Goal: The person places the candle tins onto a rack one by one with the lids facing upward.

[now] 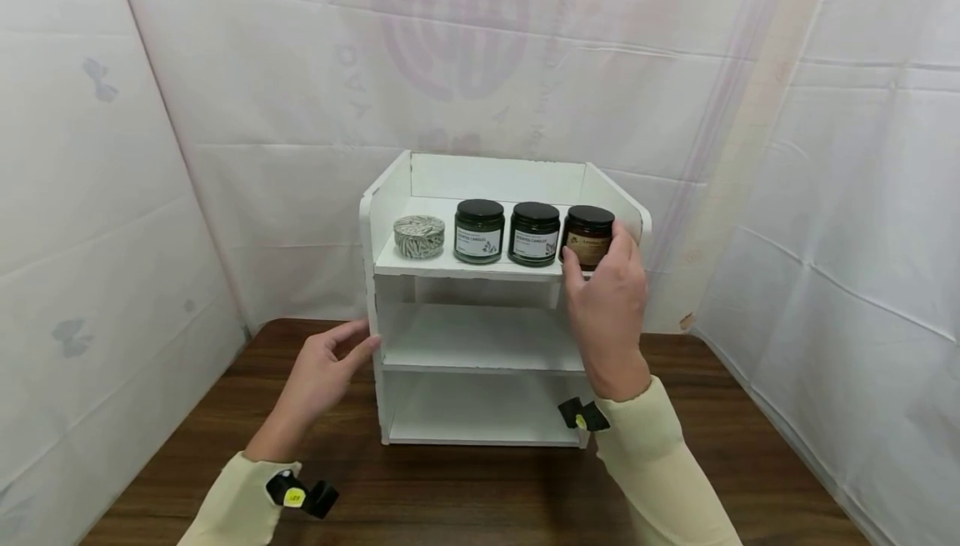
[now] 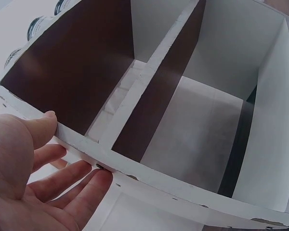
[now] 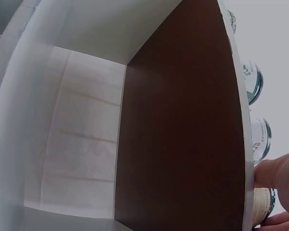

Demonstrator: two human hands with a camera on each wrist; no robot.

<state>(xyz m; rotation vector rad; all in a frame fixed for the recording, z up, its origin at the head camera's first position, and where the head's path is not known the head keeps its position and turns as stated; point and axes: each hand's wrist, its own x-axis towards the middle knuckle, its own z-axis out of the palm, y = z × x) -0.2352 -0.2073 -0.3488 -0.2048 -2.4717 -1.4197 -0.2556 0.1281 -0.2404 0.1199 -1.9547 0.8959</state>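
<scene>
In the head view, a small white shelf unit [image 1: 480,366] carries a row of candle containers on its top board. At the row's right end stands a dark candle jar [image 1: 588,247] with a tan label and black lid. My right hand [image 1: 611,296] grips this jar between thumb and fingers, near the board's front edge. Beside it are two green candle jars [image 1: 534,242] with white labels, and a low patterned tin [image 1: 419,237] is at the left end. My left hand [image 1: 322,371] touches the unit's left side panel, thumb at the front edge, fingers along the outer face [image 2: 130,178].
The unit stands on a dark wooden table [image 1: 480,496]. Raised panels border the top board at the back and both sides. Two lower boards [image 1: 483,338] lie beneath it. White cloth [image 1: 262,71] hangs behind and on both sides.
</scene>
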